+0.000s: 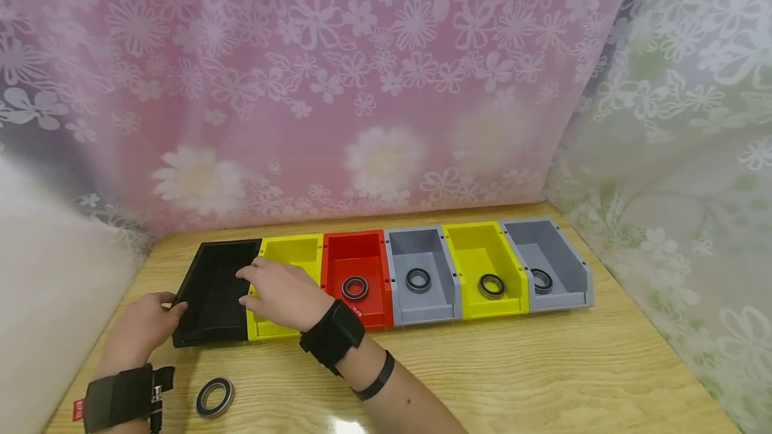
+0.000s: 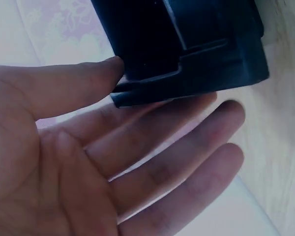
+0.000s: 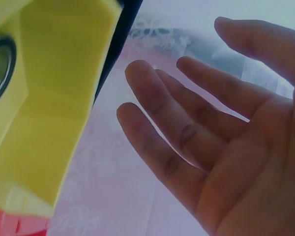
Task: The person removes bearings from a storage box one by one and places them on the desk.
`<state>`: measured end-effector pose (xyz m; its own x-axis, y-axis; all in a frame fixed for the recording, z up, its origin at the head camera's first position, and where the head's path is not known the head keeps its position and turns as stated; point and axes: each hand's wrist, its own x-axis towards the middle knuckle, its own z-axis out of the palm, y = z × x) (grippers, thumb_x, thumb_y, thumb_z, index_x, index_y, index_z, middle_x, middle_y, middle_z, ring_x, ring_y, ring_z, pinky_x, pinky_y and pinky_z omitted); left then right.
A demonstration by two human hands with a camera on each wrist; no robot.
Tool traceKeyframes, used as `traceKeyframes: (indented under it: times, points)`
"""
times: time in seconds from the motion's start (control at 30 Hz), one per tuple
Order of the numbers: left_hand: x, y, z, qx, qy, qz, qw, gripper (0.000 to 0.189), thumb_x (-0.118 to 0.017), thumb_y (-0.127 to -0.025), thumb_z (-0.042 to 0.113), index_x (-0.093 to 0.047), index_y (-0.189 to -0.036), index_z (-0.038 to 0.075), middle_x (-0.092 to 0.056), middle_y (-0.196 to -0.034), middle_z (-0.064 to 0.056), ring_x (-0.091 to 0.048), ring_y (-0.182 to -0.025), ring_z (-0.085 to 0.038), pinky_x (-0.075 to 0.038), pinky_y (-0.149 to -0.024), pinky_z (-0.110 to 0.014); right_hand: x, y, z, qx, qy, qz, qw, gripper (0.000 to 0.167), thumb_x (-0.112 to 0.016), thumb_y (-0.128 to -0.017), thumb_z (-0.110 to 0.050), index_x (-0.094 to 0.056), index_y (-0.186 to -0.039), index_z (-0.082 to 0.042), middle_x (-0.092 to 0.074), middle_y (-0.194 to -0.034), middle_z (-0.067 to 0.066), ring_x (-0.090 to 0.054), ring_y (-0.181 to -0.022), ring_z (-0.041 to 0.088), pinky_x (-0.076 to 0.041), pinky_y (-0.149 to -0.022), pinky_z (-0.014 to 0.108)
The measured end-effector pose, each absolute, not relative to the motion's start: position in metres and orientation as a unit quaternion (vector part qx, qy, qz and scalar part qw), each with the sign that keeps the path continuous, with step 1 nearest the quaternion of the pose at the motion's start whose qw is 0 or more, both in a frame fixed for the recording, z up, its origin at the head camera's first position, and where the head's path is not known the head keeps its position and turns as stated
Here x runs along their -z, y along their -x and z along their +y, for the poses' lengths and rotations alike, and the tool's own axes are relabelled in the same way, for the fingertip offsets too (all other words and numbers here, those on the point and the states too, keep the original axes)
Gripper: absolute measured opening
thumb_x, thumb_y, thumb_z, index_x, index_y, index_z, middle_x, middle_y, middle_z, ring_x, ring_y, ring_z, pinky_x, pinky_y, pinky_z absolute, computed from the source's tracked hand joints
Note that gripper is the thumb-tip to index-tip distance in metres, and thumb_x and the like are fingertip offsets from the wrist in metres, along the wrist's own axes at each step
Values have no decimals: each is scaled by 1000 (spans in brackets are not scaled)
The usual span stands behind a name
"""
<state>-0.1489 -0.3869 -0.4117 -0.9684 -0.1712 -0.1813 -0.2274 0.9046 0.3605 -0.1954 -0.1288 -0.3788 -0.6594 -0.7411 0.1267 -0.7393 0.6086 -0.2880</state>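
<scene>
The black storage bin (image 1: 214,293) stands at the left end of a row of bins. My left hand (image 1: 141,327) pinches its left wall, the thumb (image 2: 98,73) at the rim and the fingers (image 2: 152,123) on the outer side. My right hand (image 1: 286,292) hovers over the yellow bin (image 1: 295,251) beside it, its fingers spread and holding nothing. In the right wrist view, a bearing (image 3: 9,64) shows inside the yellow bin (image 3: 59,98). Another ball bearing (image 1: 215,397) lies on the table in front of the black bin.
Rightward in the row come a red bin (image 1: 352,246), a grey bin (image 1: 416,241), a second yellow bin (image 1: 476,240) and another grey bin (image 1: 533,236), each with a bearing inside. A floral curtain (image 1: 374,86) hangs behind the wooden table (image 1: 512,374).
</scene>
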Motion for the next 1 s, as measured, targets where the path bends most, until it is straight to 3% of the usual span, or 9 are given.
traceKeyframes:
  times: [0.13,0.23,0.3,0.43,0.47,0.6,0.77,0.87,1.0]
  points:
    - [405,148,-379,-202,103,974,28,55,-52,-106,22,-43,-136,-23,-54,-122,-45,-59,-96,-57,-50,-75,-58,380,205,-121,165,389,906,7,45,-68,-100,-37,-63,-142,-20,-64,-135,-3,-64,-106,6,-52,-86,17]
    - [400,146,-363,-197,102,974,-58,54,-55,-105,20,-43,-137,-22,-61,-104,-42,-60,-76,-50,-48,-62,-54,383,212,-116,169,376,911,13,45,-68,-100,-36,-64,-141,-18,-63,-138,-2,-64,-112,7,-53,-90,20]
    - [397,145,-349,-190,93,970,-123,49,-57,-104,17,-48,-135,-19,-64,-98,-37,-56,-60,-39,-41,-51,-47,386,216,-115,173,370,913,18,44,-69,-100,-35,-65,-140,-17,-63,-137,-2,-63,-112,7,-52,-91,20]
    - [396,144,-321,-197,70,960,-184,38,-57,-103,15,-59,-130,-13,-69,-100,-32,-47,-49,-22,-32,-44,-36,395,220,-116,176,363,915,29,43,-70,-100,-35,-66,-139,-17,-65,-134,-3,-63,-110,7,-53,-88,19]
    - [397,145,-316,-197,65,960,-189,36,-58,-103,15,-61,-127,-13,-69,-105,-32,-50,-50,-21,-34,-44,-36,398,221,-117,175,361,915,31,43,-70,-100,-35,-66,-139,-18,-65,-133,-3,-63,-110,7,-53,-87,19]
    - [402,150,-304,-197,59,966,-157,37,-60,-103,17,-63,-122,-15,-72,-97,-30,-63,-57,-27,-45,-45,-36,411,224,-122,167,349,921,43,42,-71,-99,-36,-67,-137,-19,-65,-131,-4,-61,-103,5,-53,-84,19]
    - [409,155,-294,-195,57,976,-82,46,-62,-103,23,-60,-125,-17,-72,-99,-30,-70,-68,-35,-54,-51,-43,423,225,-125,144,328,932,50,41,-75,-95,-36,-70,-133,-20,-67,-122,-5,-59,-89,6,-51,-77,19]
    - [412,159,-290,-190,51,979,-52,48,-63,-102,25,-61,-125,-16,-73,-99,-29,-70,-69,-34,-54,-52,-44,427,225,-127,118,323,937,50,38,-77,-93,-36,-73,-128,-20,-66,-112,-5,-57,-80,7,-48,-70,19]
    - [416,160,-287,-182,44,982,-33,47,-66,-101,26,-64,-123,-15,-73,-94,-26,-65,-60,-26,-50,-46,-39,431,222,-132,44,335,941,34,26,-76,-93,-42,-78,-111,-23,-65,-95,-7,-55,-77,8,-46,-72,23]
